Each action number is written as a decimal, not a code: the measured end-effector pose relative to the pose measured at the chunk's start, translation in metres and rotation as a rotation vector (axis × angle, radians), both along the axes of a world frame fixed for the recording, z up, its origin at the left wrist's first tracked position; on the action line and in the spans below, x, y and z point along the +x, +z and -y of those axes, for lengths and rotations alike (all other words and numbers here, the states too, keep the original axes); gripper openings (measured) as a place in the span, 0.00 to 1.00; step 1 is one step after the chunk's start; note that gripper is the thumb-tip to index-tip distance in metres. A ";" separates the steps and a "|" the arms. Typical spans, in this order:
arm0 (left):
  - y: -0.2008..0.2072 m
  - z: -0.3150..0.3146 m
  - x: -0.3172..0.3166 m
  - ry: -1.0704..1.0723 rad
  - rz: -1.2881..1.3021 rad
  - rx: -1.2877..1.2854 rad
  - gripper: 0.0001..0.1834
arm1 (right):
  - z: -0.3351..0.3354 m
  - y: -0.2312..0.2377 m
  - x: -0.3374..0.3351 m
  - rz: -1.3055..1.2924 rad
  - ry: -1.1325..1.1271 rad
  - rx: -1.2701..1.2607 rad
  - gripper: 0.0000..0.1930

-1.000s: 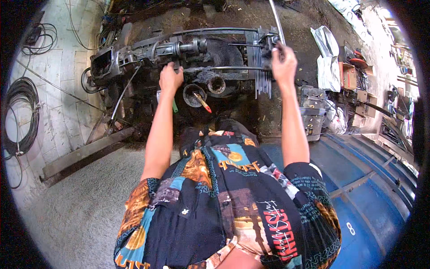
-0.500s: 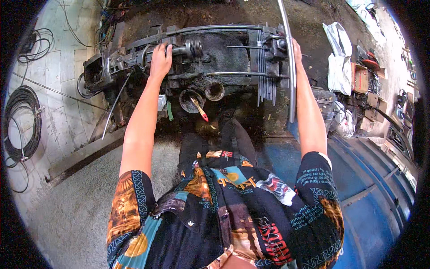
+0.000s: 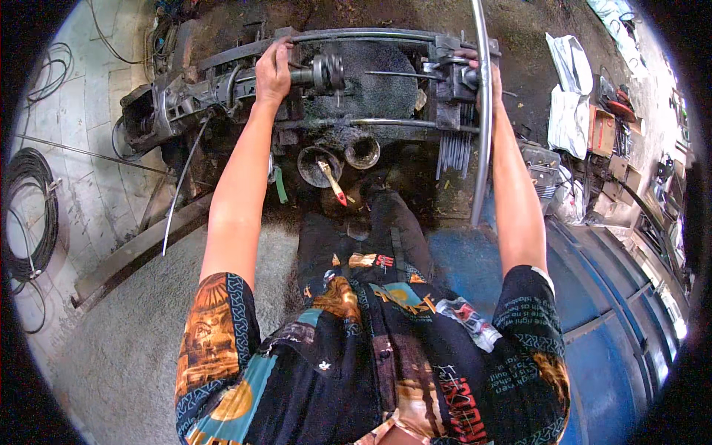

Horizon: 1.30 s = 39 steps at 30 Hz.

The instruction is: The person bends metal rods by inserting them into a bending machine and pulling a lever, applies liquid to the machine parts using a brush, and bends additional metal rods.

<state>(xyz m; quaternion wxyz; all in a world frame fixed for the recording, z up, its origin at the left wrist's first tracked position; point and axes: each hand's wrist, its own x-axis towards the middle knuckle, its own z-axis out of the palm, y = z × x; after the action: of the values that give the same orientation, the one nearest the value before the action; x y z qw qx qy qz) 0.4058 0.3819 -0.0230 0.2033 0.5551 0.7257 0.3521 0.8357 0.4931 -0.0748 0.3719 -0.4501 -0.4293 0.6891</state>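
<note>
A dark metal machine with two long rails (image 3: 371,34) lies across in front of me. My left hand (image 3: 272,74) is on its left part, beside a shaft ending in a ribbed round head (image 3: 328,73). Its fingers are bent, and what they hold is hidden. At the right end, my right hand (image 3: 492,78) is partly hidden by a long upright metal bar (image 3: 483,111); its fingers are curled over a metal block (image 3: 454,85). From that block a thin pointed rod (image 3: 400,74) reaches left toward the round head. Several thin rods (image 3: 454,152) hang below the block.
Two round metal cups (image 3: 362,151) sit at the near rail; a brush (image 3: 331,180) stands in the left one. A green-handled tool (image 3: 279,184) is beside them. Coiled black cable (image 3: 33,204) lies at left, cardboard boxes (image 3: 602,133) and white sacks (image 3: 567,122) at right.
My left hand has moved away from me toward the far rail. My right fingers now show over the block. The thin rods, earlier beside the block, now show only below it.
</note>
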 end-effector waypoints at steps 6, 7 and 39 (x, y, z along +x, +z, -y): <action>0.009 0.008 -0.004 0.001 -0.025 0.055 0.25 | 0.023 0.045 -0.051 0.051 0.021 0.059 0.16; 0.009 0.008 -0.003 -0.023 -0.054 0.072 0.25 | 0.026 0.049 -0.054 0.079 0.008 0.024 0.17; 0.041 0.024 0.011 -0.010 0.020 0.119 0.28 | 0.044 0.071 -0.054 0.075 -0.004 0.165 0.22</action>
<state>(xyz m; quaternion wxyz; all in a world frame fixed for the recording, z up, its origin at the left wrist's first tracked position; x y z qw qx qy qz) 0.4171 0.3580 0.0183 0.1790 0.5661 0.6987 0.3990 0.7815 0.4487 -0.0035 0.3928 -0.4440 -0.4975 0.6333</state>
